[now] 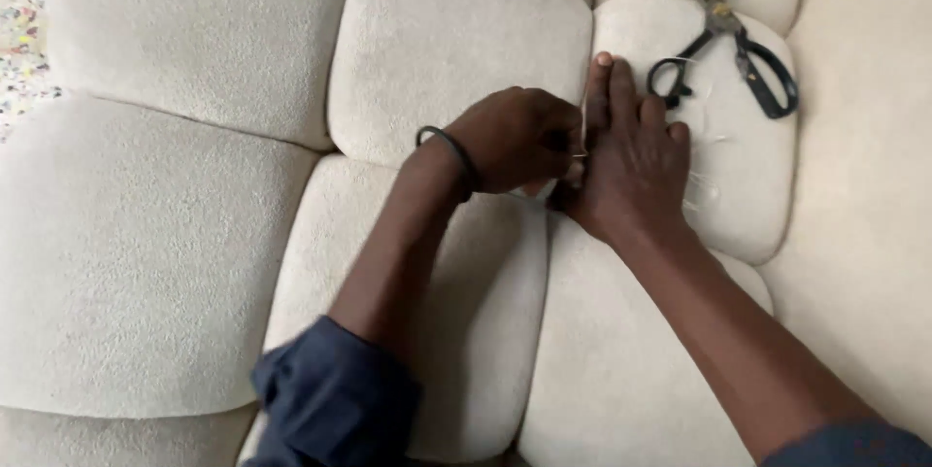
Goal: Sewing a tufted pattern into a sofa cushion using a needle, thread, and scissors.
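Rolled blue sleeve (335,394) cut off below, both hands (582,151) together, pinching barely visible thread (583,127) over cream cushion (456,50) seam

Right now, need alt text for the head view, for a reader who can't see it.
Two hands meet at a seam of a cream tufted cushion: the left hand pinches something small, with a thin thread beside it, and the right hand presses flat. Black-handled scissors lie on the cushion just beyond.

Both arms are bare from about the elbow down, with dark navy sleeves (335,394) pushed up and bunched. The left wrist has a thin black band (449,149) around it, like a bangle. No rings or gloves showing.
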